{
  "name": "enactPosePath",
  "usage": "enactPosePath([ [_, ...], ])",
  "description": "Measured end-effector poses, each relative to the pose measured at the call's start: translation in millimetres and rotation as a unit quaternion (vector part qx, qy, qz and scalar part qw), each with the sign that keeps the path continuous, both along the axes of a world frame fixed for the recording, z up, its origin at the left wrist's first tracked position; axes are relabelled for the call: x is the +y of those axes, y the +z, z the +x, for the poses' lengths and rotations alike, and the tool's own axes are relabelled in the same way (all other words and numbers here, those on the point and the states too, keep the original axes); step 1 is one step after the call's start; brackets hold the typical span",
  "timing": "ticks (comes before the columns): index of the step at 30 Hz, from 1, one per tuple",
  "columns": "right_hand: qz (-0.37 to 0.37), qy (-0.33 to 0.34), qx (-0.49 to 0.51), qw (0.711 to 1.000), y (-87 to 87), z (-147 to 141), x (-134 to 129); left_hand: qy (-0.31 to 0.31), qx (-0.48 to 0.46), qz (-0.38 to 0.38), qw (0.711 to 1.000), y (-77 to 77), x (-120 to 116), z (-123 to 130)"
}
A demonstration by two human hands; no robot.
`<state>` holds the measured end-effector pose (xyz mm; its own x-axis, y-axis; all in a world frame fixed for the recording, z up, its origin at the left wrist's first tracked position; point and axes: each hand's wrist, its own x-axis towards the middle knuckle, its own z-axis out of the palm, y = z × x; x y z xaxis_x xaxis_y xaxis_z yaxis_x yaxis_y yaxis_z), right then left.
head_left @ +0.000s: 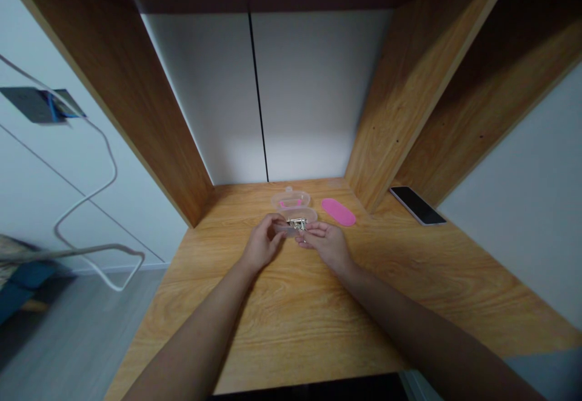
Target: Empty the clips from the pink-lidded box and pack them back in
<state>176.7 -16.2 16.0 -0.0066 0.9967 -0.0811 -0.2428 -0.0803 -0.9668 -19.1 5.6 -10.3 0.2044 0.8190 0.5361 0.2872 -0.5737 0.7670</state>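
Both hands are close together at the far middle of the wooden desktop (273, 322). My left hand (262, 243) grips the edge of a small clear plastic case (284, 229). My right hand (325, 244) pinches a small shiny metal piece (297, 224) at its fingertips, just above the case. Behind them lies a clear hinged lid (291, 199) with a pink item (288, 204) seen through it. A pink oval pad (339, 212) lies to the right of the lid. The metal piece is too small to name, and my fingers partly hide it.
A black smartphone (417, 205) lies face up at the desk's far right. Wooden side panels (409, 85) and a white back wall (309, 97) enclose the desk. To the left, past the desk edge, a white cable (91, 188) hangs above a grey floor (77, 334).
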Motion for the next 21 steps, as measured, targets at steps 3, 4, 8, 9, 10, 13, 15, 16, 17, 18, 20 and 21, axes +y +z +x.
enactPosePath([
  [3, 0.021, -0.028, -0.015, 0.999, -1.8, -3.4, -2.4, -0.004, 0.002, 0.007, 1.000, -1.4, 1.3, -0.8],
  [4, 0.027, -0.036, -0.022, 0.999, -2.3, -4.3, -3.2, -0.003, 0.008, 0.011, 1.000, -1.9, 1.9, -1.0],
  [8, 0.038, -0.055, -0.046, 0.997, -3.4, -5.8, -4.7, -0.021, 0.026, 0.037, 0.999, -1.5, 3.9, -0.1],
  [9, 0.038, -0.050, -0.051, 0.997, -3.5, -6.0, -4.7, -0.030, 0.028, 0.039, 0.998, -0.9, 4.0, 0.3],
  [10, 0.038, -0.043, -0.054, 0.997, -3.6, -6.3, -4.7, -0.035, 0.029, 0.038, 0.998, -0.4, 3.8, 0.8],
  [13, 0.032, -0.023, -0.044, 0.998, -3.2, -7.3, -4.8, -0.021, 0.021, 0.016, 0.999, 0.2, 2.6, 1.7],
  [15, 0.019, -0.002, -0.033, 0.999, -2.2, -7.7, -5.0, -0.004, 0.018, 0.000, 1.000, -0.4, 2.0, 1.7],
  [16, 0.010, 0.010, -0.029, 0.999, -1.5, -7.6, -5.1, 0.000, 0.020, -0.004, 1.000, -0.8, 1.9, 1.5],
  [17, 0.002, 0.021, -0.025, 0.999, -0.7, -7.3, -5.0, 0.003, 0.024, -0.006, 1.000, -1.3, 1.8, 1.4],
  [18, -0.005, 0.030, -0.021, 0.999, 0.0, -6.8, -4.9, 0.007, 0.028, -0.005, 1.000, -1.7, 1.9, 1.2],
  [20, -0.017, 0.038, -0.013, 0.999, 1.5, -5.3, -4.4, 0.015, 0.028, -0.001, 0.999, -2.4, 2.0, 1.0],
  [21, -0.021, 0.042, -0.012, 0.999, 2.1, -4.4, -4.0, 0.016, 0.026, 0.001, 1.000, -2.8, 2.0, 1.0],
])
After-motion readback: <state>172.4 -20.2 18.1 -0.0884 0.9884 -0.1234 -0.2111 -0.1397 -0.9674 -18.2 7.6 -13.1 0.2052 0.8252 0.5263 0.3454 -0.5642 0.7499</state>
